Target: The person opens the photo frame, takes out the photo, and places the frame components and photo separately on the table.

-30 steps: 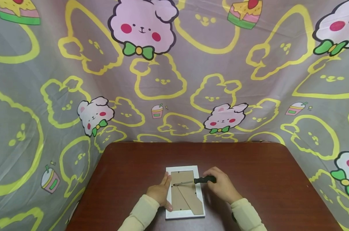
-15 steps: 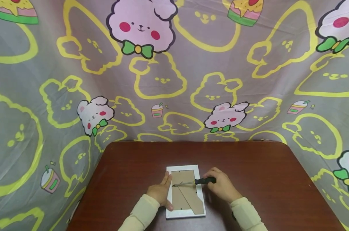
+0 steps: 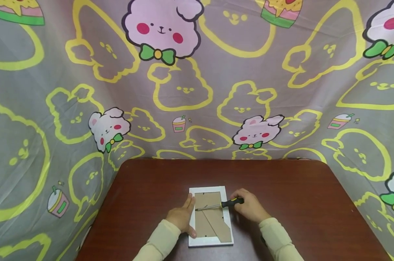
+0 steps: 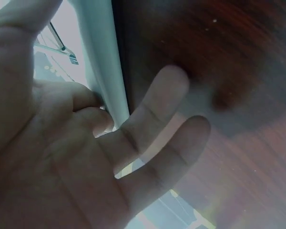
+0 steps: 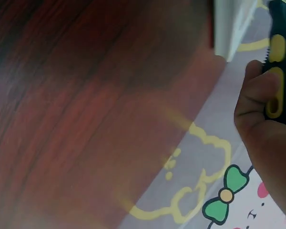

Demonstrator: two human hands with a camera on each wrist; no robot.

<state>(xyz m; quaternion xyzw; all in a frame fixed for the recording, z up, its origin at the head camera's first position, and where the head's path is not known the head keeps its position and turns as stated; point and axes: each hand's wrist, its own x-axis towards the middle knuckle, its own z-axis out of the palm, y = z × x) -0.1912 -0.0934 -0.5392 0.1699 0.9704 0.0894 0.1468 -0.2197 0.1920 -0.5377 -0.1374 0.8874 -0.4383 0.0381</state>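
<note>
A white picture frame (image 3: 210,240) lies back side up on the table, its tan backing board (image 3: 205,226) showing several small black tabs around the edge. My left hand (image 3: 180,216) presses on the frame's left border, thumb low and extended fingers higher up. In the left wrist view, two fingers (image 4: 167,90) stick out past the frame's side. My right hand (image 3: 250,206) grips a screwdriver (image 3: 233,202) by its black and yellow handle. The thin metal shaft reaches across the board, with the tip right at a tab by the left inner edge. The right wrist view shows the thumb (image 5: 260,88) against the handle.
The dark reddish-brown table (image 3: 145,188) has rounded far corners. A grey cloth (image 3: 184,141) with yellow outlines and white rabbit faces hangs behind it and along both sides. A slanted cut line (image 3: 210,223) runs across the backing board.
The screwdriver tip has shifted slightly left to the board's left edge. Its handle has turned a little, so yellow now shows on top. The left hand stays in place on the frame.
</note>
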